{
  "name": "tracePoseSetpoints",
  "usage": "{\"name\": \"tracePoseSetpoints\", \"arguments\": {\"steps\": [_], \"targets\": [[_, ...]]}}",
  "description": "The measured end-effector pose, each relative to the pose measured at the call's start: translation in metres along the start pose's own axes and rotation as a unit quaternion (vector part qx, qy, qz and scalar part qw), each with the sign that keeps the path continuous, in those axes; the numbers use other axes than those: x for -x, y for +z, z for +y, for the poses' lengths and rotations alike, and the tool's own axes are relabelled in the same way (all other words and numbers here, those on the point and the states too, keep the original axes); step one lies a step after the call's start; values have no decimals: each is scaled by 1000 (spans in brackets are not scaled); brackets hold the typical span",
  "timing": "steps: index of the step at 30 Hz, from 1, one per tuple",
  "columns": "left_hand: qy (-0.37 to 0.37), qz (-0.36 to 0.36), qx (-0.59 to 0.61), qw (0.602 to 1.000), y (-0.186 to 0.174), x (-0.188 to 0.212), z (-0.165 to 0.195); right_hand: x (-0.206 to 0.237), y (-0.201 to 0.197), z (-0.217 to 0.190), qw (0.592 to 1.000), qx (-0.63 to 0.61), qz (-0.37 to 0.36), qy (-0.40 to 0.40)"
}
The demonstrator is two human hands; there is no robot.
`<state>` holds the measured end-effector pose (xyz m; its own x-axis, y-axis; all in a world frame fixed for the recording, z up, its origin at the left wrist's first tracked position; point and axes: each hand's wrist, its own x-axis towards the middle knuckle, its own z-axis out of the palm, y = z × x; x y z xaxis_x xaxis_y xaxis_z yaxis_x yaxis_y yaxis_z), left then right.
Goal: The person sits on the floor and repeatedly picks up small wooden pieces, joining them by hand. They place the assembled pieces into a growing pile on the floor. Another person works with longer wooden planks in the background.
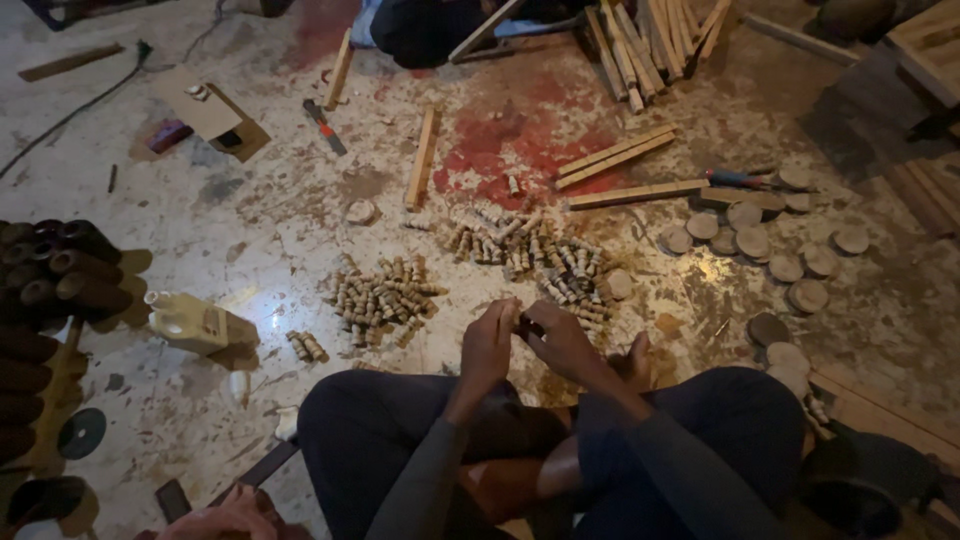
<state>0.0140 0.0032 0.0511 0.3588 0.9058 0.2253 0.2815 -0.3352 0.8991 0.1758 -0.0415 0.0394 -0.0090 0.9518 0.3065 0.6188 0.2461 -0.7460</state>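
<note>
Pinching a small wooden peg (522,325), both hands (528,340) meet.

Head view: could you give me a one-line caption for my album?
Seated cross-legged on a stained floor, a person's left hand and right hand meet over a small piece, beside heaps of wooden pegs and discs.

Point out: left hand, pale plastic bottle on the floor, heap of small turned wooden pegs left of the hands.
left hand (489,343), head view, back of the hand
pale plastic bottle (190,322), head view, side of its body
heap of turned wooden pegs (383,297), head view, middle of the heap
</note>
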Motion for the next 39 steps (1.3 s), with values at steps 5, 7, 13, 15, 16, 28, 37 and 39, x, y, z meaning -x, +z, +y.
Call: {"name": "tracePoseSetpoints", "arguments": {"steps": [5,7,13,15,16,28,37,39], "targets": [[-50,-11,1,999,4,1,-1,2,1,2,1000,20,14,-8],[22,-8,4,1000,3,3,-2,2,4,8,998,-51,-4,28],[-64,-34,-39,997,3,1,-10,6,18,34,989,-60,-85,110],[-55,-18,-2,998,5,-2,-11,7,23,38,994,-11,-60,89],[-28,3,15,999,6,-2,-11,8,24,39,995,-15,-45,83],[112,115,271,949,-39,-71,89,-71,-85,-57,912,-301,256,-109],[285,160,313,892,-52,-88,190,-111,-127,-153,845,-382,248,-279],[266,169,294,902,-50,-97,185,-112,-126,-143,861,-358,258,-251]]}}
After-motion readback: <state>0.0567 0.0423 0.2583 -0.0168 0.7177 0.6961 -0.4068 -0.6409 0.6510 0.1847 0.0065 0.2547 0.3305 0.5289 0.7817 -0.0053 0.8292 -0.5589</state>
